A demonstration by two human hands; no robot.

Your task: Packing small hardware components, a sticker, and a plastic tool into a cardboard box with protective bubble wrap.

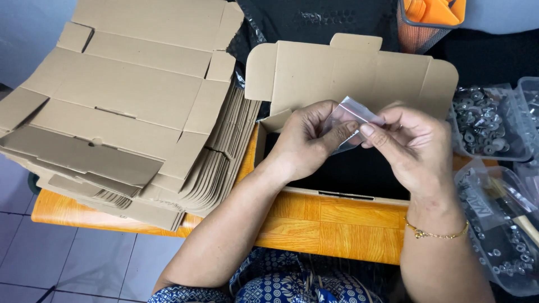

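Above the open cardboard box [359,73], left hand [306,143] and right hand [412,148] both pinch a small clear plastic bag [349,115] between fingertips.

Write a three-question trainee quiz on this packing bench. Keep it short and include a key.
1. True or false: both hands grip the small clear plastic bag.
2. What lies left of the open cardboard box? A) a stack of flat cardboard box blanks B) a roll of tape C) a pair of scissors
3. Which wrist wears the gold bracelet?

Key:
1. True: the left hand and the right hand pinch it above the box.
2. A: the stack of flat cardboard box blanks rests on the wooden table.
3. The right wrist.
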